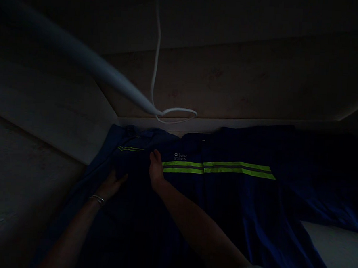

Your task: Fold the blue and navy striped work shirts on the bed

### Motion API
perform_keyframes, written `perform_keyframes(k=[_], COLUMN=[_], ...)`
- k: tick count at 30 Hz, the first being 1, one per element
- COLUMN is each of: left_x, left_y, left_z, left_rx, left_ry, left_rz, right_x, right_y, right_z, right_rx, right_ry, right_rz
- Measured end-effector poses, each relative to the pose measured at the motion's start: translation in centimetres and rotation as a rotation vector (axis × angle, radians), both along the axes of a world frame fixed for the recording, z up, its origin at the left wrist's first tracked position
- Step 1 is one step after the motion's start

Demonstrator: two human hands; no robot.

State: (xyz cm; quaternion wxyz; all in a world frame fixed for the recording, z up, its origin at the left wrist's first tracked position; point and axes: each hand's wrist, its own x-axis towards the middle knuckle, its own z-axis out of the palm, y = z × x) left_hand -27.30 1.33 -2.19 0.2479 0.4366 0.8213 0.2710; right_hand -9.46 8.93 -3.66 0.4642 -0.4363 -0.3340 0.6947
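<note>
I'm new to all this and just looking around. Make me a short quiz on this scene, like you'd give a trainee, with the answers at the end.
1. Multiple choice: what colour are the bright stripes on the dark blue jacket, near the right hand?
A) red
B) yellow-green
C) orange

2. True or false: the left hand has a bracelet at its wrist.

3. Fill in the blank: in the picture, the white cord above the jacket bends into a ____.

Key: 1. B; 2. True; 3. loop.
</note>
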Motion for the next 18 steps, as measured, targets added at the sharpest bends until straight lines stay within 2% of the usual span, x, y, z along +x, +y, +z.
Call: perform_keyframes(k=[2, 5, 7, 10, 12, 15, 16, 18], left_x=[0.1, 0.1, 0.2, 1.3, 3.0, 7.1, 8.7, 11.9], left_y=[-0.2, 0.1, 0.8, 2.0, 2.4, 2.4, 2.3, 2.0], left_z=[-0.1, 0.4, 1.3, 3.5, 5.3, 7.0, 7.1, 6.1], left_rx=[-0.008, -0.009, 0.003, 0.059, 0.121, 0.119, 0.089, 0.017], left_ry=[-0.085, -0.151, -0.179, -0.164, -0.065, 0.112, 0.140, 0.164], left_rz=[0.089, 0.196, 0.229, 0.218, 0.139, -0.131, -0.242, -0.449], right_x=[-1.1, -1.3, -0.8, 0.9, 2.8, 6.8, 8.4, 11.8], right_y=[1.1, 1.4, 1.3, 1.4, 1.6, 1.2, 0.7, -0.5], right_z=[-1.3, -2.6, -2.6, -1.3, 0.2, 2.5, 3.2, 4.4], right_rx=[-0.083, -0.102, -0.114, -0.159, -0.164, -0.100, -0.073, -0.029], right_ry=[0.074, 0.174, 0.271, 0.347, 0.367, 0.382, 0.375, 0.355], right_rz=[-0.027, -0.029, -0.016, 0.055, 0.070, 0.032, 0.019, -0.001])
